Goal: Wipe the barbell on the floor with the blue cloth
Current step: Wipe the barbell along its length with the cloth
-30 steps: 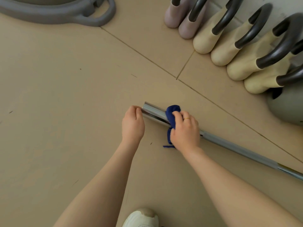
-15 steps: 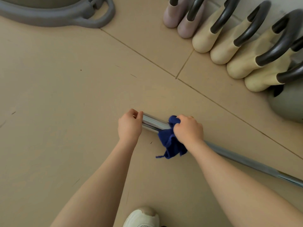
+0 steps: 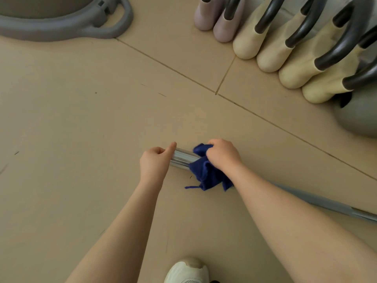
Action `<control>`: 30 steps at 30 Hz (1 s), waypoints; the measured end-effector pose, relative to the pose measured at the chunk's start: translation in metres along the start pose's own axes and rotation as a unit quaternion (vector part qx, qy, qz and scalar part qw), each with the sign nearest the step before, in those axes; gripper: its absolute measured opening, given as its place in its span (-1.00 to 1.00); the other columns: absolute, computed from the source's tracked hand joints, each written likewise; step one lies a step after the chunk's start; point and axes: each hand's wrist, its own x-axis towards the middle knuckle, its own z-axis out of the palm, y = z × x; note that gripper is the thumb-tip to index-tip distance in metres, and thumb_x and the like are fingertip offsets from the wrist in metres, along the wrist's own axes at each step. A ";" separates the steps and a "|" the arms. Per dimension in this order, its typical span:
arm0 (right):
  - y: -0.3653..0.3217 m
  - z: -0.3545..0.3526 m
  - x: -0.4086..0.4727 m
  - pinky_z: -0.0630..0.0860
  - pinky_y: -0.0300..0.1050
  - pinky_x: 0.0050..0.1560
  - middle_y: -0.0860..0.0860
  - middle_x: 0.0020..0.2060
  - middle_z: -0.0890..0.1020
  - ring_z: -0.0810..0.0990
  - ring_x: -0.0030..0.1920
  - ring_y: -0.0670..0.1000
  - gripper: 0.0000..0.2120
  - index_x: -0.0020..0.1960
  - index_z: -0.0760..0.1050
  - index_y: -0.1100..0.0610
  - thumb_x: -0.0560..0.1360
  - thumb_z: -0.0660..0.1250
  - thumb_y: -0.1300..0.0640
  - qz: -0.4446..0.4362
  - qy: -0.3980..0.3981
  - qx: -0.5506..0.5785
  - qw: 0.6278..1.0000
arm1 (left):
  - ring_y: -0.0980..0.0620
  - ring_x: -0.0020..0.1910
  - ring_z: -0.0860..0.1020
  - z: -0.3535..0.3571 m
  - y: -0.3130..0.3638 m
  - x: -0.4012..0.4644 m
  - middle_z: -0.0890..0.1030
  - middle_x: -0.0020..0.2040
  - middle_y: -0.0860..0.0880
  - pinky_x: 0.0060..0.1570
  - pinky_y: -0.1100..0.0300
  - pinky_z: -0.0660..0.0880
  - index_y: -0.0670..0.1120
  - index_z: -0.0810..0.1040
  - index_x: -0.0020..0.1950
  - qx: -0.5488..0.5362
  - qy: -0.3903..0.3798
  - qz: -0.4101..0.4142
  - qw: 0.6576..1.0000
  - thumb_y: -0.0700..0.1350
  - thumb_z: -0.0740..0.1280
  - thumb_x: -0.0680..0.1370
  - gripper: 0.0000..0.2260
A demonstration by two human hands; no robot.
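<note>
A chrome barbell [image 3: 183,158] lies on the tan floor, running from mid-frame down to the right edge. Its shiny sleeve end shows between my two hands. My left hand [image 3: 156,163] is curled at the bar's very end, thumb tip against the sleeve. My right hand [image 3: 223,155] grips a crumpled blue cloth [image 3: 206,174] and presses it onto the bar just right of the sleeve. The cloth hangs down over the near side of the bar, a loose thread trailing left. My right forearm hides part of the bar.
A row of pink and cream kettlebells [image 3: 271,48] with dark handles stands at the upper right, beside a grey ball [image 3: 359,117]. A grey ring-shaped stand [image 3: 85,27] is at the upper left. My white shoe [image 3: 187,270] shows at the bottom.
My right hand turned over the bar, and the blue cloth went from wrapped tight around it to hanging loose on the near side. My left hand stayed at the bar's end.
</note>
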 end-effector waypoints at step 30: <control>0.046 0.014 -0.048 0.49 -0.04 -0.05 0.11 0.13 0.57 0.56 -0.03 0.15 -0.24 0.22 0.50 0.08 0.03 0.58 0.17 -0.221 0.192 -0.288 0.912 | -0.04 -0.37 0.38 0.029 0.022 0.018 0.38 -0.39 -0.02 -0.38 0.20 0.29 -0.15 0.36 -0.26 0.107 0.053 0.019 0.993 -0.10 0.26 0.56 -0.76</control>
